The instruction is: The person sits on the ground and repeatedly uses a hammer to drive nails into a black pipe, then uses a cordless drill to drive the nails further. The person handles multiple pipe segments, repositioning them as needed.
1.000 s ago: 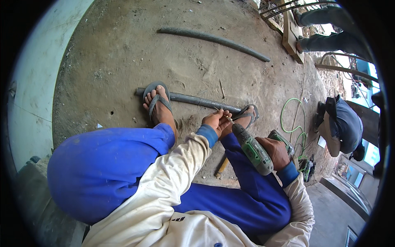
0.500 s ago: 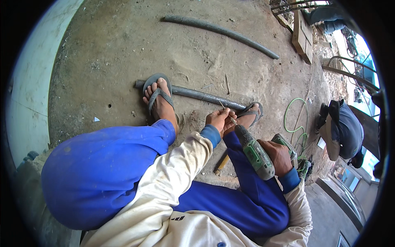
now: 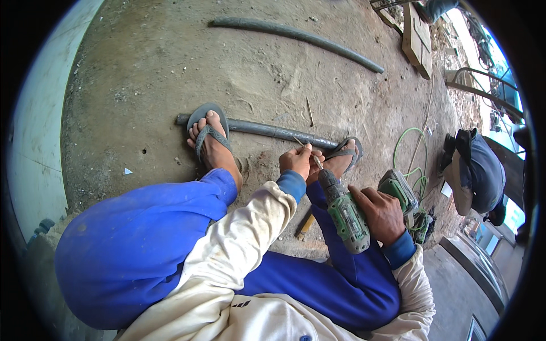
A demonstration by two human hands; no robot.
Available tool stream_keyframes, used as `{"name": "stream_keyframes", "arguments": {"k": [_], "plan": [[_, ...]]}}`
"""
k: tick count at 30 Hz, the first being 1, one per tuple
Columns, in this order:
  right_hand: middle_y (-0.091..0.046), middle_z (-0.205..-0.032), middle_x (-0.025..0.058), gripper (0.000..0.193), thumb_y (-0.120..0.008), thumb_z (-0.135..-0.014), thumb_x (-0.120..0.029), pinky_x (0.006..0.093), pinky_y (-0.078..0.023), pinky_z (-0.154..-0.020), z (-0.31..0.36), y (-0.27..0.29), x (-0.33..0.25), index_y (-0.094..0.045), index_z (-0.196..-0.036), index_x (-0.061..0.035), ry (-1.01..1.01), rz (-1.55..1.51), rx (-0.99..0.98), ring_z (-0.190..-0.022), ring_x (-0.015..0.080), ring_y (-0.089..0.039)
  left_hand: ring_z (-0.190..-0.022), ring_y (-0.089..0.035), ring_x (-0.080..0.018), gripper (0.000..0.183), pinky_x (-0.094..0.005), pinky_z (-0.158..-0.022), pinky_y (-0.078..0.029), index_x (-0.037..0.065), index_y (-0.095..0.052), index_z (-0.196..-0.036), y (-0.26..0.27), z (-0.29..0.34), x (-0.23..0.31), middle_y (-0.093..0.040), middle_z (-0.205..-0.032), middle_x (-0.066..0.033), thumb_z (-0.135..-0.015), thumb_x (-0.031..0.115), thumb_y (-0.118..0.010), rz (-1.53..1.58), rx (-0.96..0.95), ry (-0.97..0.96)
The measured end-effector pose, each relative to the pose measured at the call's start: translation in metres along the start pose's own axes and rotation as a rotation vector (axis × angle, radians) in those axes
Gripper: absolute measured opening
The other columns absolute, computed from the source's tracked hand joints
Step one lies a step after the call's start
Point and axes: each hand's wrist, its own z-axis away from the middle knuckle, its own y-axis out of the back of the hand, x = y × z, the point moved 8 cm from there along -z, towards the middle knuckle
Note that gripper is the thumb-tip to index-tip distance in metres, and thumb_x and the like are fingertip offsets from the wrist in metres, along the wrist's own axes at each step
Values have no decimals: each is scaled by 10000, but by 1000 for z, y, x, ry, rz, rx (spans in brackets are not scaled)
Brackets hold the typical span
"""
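My right hand (image 3: 384, 213) is wrapped round the handle of a green and grey cordless drill (image 3: 348, 219), whose bit (image 3: 318, 163) points away from me. Just beyond the bit's tip, my left hand (image 3: 297, 161) is closed in a pinch, with a thin nail-like rod (image 3: 298, 140) sticking out past the fingers. Its lower end is hidden by the fingers. Under both sandalled feet (image 3: 209, 133) lies a dark grey pipe (image 3: 267, 130), pinned on the ground just past my left hand.
Farther off lies a second, curved grey pipe (image 3: 296, 35). A thin nail-like piece (image 3: 309, 112) rests on the dirt. By my right leg is a yellow-handled tool (image 3: 307, 224). A green hose (image 3: 398, 153) coils at right, near a bent-over person (image 3: 480, 173). Boards (image 3: 417, 42) lie at far right.
The drill's rear end has swung left and its battery end now shows more clearly. My left hand keeps its pinch near the bit; the whole view has shifted slightly.
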Motion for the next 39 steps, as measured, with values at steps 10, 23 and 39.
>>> {"name": "stream_keyframes", "arguments": {"k": [10,23,39], "plan": [[-729,-1363,69,713,-709,-896,-281,385,-609,-837,4,-6,-10,-541,-1581,-180,110,84,-45,-977,260,-767,-803,-775,-199,198,-320,-671,-631,16,-644,-1102,3,4,-7,-770,-912,-98,-1100,215,-643,-15,-22,63],[-750,-1231,47,644,-686,-899,-237,402,-593,-794,9,-17,-5,-596,-1533,-175,60,10,1,-887,256,-741,-888,-775,-215,191,-340,-767,-659,36,-634,-1104,4,6,-13,-759,-987,-89,-1106,227,-634,-17,-83,45],[-784,-1151,151,723,-800,-808,-263,407,-629,-801,2,-9,11,-635,-1498,-124,-112,-355,70,-897,340,-786,-885,-780,-224,207,-333,-730,-645,65,-625,-1058,-3,-7,-25,-757,-969,-85,-1128,257,-590,217,-69,52]]}}
